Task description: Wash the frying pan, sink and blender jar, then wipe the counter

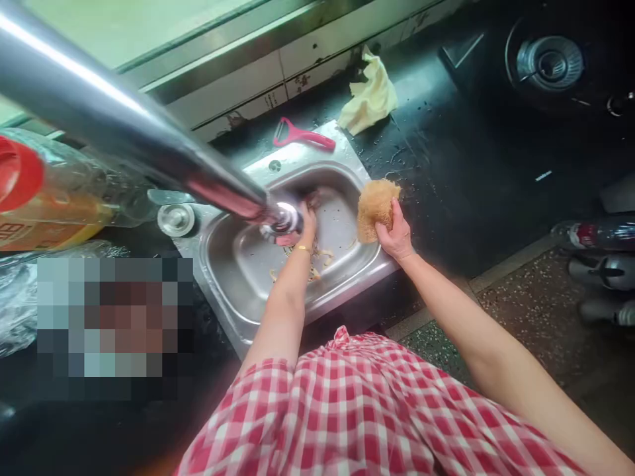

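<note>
Cleaning out the sink (347,205) seems in hand. The right hand (395,235) grips a loofah pad (374,203) over its three o'clock rim; the left hand (308,221) reaches inside near the faucet (149,132), its grip unclear. Next likely calls for gathering peelings (325,256) toward five o'clock.

The person's garment (342,403) is checked in red and white, with a small bunched tuft (341,336) at the front. A thin gold-coloured band (303,248) circles the left wrist (306,239); both forearms (461,311) are bare.
</note>
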Tool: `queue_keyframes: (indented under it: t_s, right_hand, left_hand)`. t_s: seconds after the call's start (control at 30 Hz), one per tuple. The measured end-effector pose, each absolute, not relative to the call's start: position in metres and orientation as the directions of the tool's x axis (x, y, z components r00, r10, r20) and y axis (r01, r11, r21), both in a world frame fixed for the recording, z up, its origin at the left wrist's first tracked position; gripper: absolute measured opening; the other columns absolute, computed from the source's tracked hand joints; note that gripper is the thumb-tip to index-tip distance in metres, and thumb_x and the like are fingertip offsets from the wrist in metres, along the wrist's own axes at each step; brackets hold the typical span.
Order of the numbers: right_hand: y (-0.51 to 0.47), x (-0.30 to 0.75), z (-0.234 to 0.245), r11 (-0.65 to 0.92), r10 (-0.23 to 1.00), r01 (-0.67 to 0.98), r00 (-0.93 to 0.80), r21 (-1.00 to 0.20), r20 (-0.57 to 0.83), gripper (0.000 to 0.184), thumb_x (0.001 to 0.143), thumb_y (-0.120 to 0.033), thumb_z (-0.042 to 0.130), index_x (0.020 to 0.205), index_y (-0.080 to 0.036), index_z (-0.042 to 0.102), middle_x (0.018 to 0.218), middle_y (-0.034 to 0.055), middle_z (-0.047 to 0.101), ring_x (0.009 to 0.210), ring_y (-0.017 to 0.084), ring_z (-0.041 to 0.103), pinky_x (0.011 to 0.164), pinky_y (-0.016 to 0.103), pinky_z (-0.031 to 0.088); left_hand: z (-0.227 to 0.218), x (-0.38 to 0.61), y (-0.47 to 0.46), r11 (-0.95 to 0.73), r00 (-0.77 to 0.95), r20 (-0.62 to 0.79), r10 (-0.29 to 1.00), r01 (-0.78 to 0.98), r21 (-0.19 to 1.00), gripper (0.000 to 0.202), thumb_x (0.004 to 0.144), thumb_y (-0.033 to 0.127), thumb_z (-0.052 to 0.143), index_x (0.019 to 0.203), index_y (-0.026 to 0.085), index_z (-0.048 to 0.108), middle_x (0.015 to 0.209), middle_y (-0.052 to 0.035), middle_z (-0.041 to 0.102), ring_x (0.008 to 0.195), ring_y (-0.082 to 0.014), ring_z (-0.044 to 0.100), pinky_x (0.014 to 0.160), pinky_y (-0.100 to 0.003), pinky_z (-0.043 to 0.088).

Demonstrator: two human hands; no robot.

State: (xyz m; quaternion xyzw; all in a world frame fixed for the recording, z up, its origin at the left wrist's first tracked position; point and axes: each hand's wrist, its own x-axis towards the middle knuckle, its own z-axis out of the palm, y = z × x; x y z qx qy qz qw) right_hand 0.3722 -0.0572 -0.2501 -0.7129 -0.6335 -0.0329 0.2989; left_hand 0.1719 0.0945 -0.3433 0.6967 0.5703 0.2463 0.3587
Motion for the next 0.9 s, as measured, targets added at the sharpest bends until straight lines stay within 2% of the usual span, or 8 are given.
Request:
queue_keyframes:
  t_s: [0.13, 0.2, 0.37, 0.43, 0.53, 0.63, 0.73, 0.9]
  right_hand:
    - [-0.053, 0.372, -0.25, -0.01, 0.865, 0.904, 0.222, -0.426, 0.45, 0.072, 0.084, -0.031, 0.045, 0.148, -0.013, 0.018, 0.136, 0.0172, 0.053, 0.117, 0.029, 0.059, 0.096, 0.044, 0.051]
    - [-0.05, 0.37, -0.252, 0.001, 0.873, 0.898, 0.214, -0.441, 0.439, 0.073, 0.083, -0.03, 0.045, 0.148, -0.013, 0.019, 0.136, 0.0167, 0.053, 0.117, 0.029, 0.058, 0.098, 0.044, 0.051]
    - [-0.045, 0.366, -0.253, 0.002, 0.887, 0.893, 0.207, -0.45, 0.414, 0.072, 0.082, -0.029, 0.044, 0.148, -0.012, 0.02, 0.137, 0.0173, 0.052, 0.118, 0.031, 0.057, 0.1, 0.047, 0.049]
    - [-0.044, 0.365, -0.251, -0.008, 0.896, 0.896, 0.203, -0.444, 0.394, 0.072, 0.082, -0.028, 0.044, 0.148, -0.012, 0.021, 0.136, 0.0172, 0.053, 0.118, 0.031, 0.057, 0.101, 0.047, 0.048]
    - [-0.045, 0.364, -0.246, -0.047, 0.919, 0.897, 0.211, -0.44, 0.333, 0.072, 0.081, -0.028, 0.043, 0.149, -0.011, 0.021, 0.137, 0.0171, 0.052, 0.12, 0.031, 0.056, 0.101, 0.046, 0.047]
    - [-0.045, 0.363, -0.241, -0.072, 0.932, 0.891, 0.22, -0.449, 0.288, 0.073, 0.081, -0.029, 0.042, 0.148, -0.011, 0.022, 0.139, 0.0171, 0.05, 0.124, 0.032, 0.052, 0.103, 0.048, 0.045]
    - [-0.044, 0.363, -0.239, -0.075, 0.934, 0.887, 0.223, -0.456, 0.281, 0.073, 0.081, -0.03, 0.041, 0.148, -0.011, 0.022, 0.14, 0.0167, 0.049, 0.126, 0.033, 0.05, 0.105, 0.049, 0.044]
    - [-0.043, 0.361, -0.239, -0.085, 0.935, 0.892, 0.226, -0.445, 0.274, 0.072, 0.08, -0.029, 0.041, 0.147, -0.012, 0.024, 0.14, 0.0166, 0.05, 0.124, 0.032, 0.052, 0.103, 0.048, 0.044]
  left_hand:
    - [-0.339, 0.182, 0.068, -0.317, 0.591, -0.039, 0.806, 0.486, 0.814, 0.032, 0.074, 0.003, 0.044, 0.094, 0.016, 0.066, 0.107, -0.0088, 0.067, 0.106, -0.0218, 0.057, 0.101, -0.039, 0.041]
    - [-0.334, 0.162, 0.06, -0.271, 0.638, -0.107, 0.763, 0.465, 0.843, 0.028, 0.071, 0.002, 0.046, 0.081, 0.018, 0.067, 0.093, -0.0044, 0.07, 0.095, -0.0189, 0.061, 0.095, -0.035, 0.045]
    - [-0.321, 0.105, 0.094, 0.091, 0.002, -0.118, 0.993, 0.624, 0.776, 0.037, 0.084, 0.003, 0.035, 0.11, 0.006, 0.061, 0.113, -0.0152, 0.064, 0.104, -0.0195, 0.056, 0.095, -0.037, 0.042]
    - [-0.322, 0.111, 0.111, 0.169, -0.128, -0.112, 0.985, 0.637, 0.752, 0.042, 0.086, 0.002, 0.031, 0.12, 0.0, 0.055, 0.119, -0.02, 0.06, 0.108, -0.0209, 0.054, 0.098, -0.039, 0.039]
    - [-0.33, 0.161, 0.117, 0.222, -0.21, -0.11, 0.971, 0.637, 0.738, 0.043, 0.085, 0.003, 0.034, 0.121, 0.005, 0.058, 0.121, -0.0169, 0.058, 0.111, -0.0208, 0.053, 0.1, -0.036, 0.038]
    - [-0.338, 0.221, 0.1, 0.091, -0.06, -0.068, 0.996, 0.673, 0.734, 0.04, 0.085, 0.006, 0.037, 0.114, 0.012, 0.063, 0.119, -0.0121, 0.059, 0.113, -0.0205, 0.052, 0.1, -0.032, 0.039]
    - [-0.339, 0.245, 0.066, -0.155, 0.262, -0.036, 0.964, 0.669, 0.727, 0.035, 0.083, 0.007, 0.039, 0.103, 0.014, 0.067, 0.114, -0.011, 0.06, 0.112, -0.0214, 0.052, 0.1, -0.034, 0.039]
    - [-0.333, 0.189, 0.031, -0.512, 0.845, -0.151, 0.513, 0.442, 0.737, 0.021, 0.073, 0.009, 0.053, 0.076, 0.018, 0.071, 0.1, -0.0084, 0.064, 0.1, -0.0209, 0.056, 0.095, -0.034, 0.042]
